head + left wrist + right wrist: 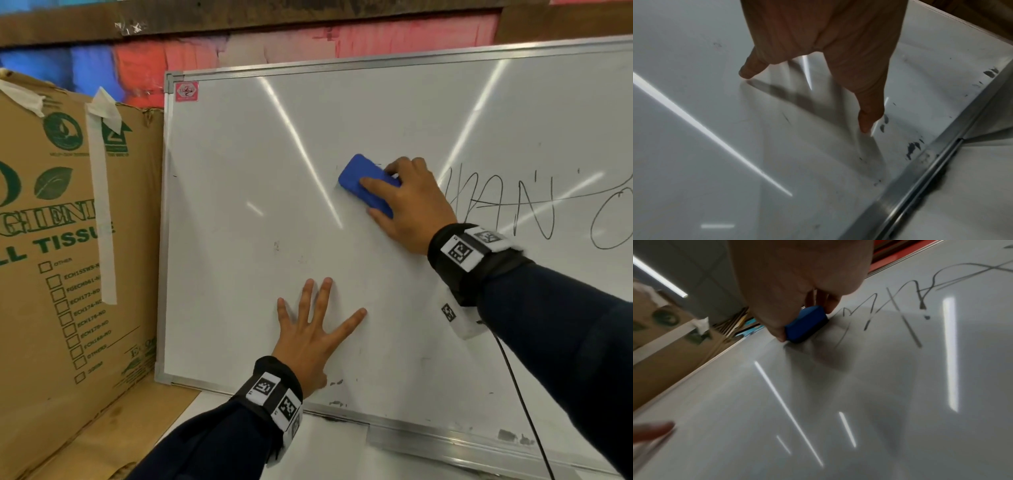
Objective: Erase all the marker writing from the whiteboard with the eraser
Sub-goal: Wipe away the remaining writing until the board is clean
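Now the right hand (412, 205) grips the blue eraser (366, 183) flat against mid-whiteboard (239, 192), black writing (513, 202) just right (unerased), while the left hand (310, 337) presses lower down, fingers spread.

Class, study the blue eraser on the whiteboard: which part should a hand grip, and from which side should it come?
Grip the blue eraser across its two long edges, coming from the front, as the right hand does. It lies flat against the whiteboard, so probably only its back and narrow sides can be reached.
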The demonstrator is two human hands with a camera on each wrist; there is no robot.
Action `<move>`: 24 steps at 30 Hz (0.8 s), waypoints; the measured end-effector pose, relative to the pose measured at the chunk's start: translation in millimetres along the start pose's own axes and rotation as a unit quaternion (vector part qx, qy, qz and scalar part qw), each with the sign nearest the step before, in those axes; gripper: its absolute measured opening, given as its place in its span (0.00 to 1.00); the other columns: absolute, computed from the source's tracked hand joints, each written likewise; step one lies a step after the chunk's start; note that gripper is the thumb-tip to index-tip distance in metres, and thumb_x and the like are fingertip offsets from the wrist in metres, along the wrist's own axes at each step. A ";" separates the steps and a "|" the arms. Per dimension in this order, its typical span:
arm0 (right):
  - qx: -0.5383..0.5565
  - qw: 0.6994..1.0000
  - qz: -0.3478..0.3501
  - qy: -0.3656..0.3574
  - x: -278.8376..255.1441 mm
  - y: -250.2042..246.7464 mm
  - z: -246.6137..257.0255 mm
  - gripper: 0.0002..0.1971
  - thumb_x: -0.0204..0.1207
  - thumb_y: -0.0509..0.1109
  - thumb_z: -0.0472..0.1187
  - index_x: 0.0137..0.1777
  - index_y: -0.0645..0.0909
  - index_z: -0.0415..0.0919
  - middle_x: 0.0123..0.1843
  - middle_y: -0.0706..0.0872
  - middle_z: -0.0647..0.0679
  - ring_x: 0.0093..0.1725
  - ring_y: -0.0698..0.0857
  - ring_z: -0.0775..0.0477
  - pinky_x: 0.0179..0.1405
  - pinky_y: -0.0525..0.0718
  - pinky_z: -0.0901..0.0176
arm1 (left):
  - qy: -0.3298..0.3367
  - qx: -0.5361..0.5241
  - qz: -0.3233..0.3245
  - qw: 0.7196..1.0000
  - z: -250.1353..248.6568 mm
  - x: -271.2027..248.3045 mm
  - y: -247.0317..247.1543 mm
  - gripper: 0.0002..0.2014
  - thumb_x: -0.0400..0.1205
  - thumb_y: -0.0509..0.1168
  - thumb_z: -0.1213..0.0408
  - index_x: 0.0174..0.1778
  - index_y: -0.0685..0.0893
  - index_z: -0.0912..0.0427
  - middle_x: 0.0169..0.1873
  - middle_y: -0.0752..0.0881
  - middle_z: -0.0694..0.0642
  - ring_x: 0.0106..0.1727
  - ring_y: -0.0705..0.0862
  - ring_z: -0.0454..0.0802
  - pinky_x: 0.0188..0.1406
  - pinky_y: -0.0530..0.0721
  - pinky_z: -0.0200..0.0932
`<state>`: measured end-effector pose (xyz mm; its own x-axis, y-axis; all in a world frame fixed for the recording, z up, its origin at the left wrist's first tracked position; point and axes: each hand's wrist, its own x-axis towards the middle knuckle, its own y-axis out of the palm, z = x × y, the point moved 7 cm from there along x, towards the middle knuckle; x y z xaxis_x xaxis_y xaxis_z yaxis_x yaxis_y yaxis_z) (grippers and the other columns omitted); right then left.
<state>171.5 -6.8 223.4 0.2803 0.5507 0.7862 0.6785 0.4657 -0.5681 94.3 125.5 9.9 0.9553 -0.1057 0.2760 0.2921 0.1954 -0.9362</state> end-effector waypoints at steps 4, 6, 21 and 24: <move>-0.033 0.986 0.087 -0.137 -29.0 23.8 29.5 0.25 0.74 0.75 0.50 0.71 0.78 0.49 0.60 0.77 0.38 0.56 0.76 0.37 0.51 0.80 0.43 | 0.009 0.001 0.005 1.000 -6.3 -0.1 3.6 0.69 0.66 0.81 0.45 0.78 0.24 0.29 0.76 0.16 0.64 0.78 0.19 0.71 0.70 0.42 0.88; -0.049 0.978 0.112 -0.169 -33.1 24.2 28.4 0.25 0.74 0.75 0.51 0.71 0.78 0.52 0.60 0.78 0.40 0.56 0.76 0.39 0.52 0.79 0.44 | 0.015 0.009 0.004 1.000 -5.3 1.6 0.8 0.69 0.65 0.80 0.42 0.77 0.24 0.29 0.76 0.15 0.64 0.77 0.18 0.71 0.70 0.41 0.88; -0.045 0.997 0.032 -0.059 -31.9 -9.7 -25.1 0.24 0.74 0.74 0.51 0.71 0.78 0.53 0.59 0.78 0.39 0.55 0.76 0.36 0.52 0.77 0.40 | 0.006 0.029 -0.007 1.000 -1.5 14.4 -22.4 0.72 0.63 0.83 0.46 0.77 0.22 0.29 0.76 0.15 0.63 0.78 0.19 0.71 0.72 0.40 0.86; -0.015 0.997 -0.040 0.068 -35.1 -29.8 -54.1 0.24 0.74 0.75 0.50 0.71 0.78 0.51 0.58 0.77 0.38 0.54 0.75 0.34 0.51 0.79 0.37 | 0.024 0.043 -0.008 0.999 -7.4 14.1 -22.1 0.73 0.63 0.84 0.50 0.77 0.23 0.29 0.76 0.16 0.63 0.78 0.20 0.71 0.72 0.39 0.86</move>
<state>178.3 -77.5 225.9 0.3123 0.4137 0.8552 0.7221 0.4816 -0.4967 101.0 112.5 32.9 0.9481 -0.1562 0.2771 0.3113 0.2757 -0.9095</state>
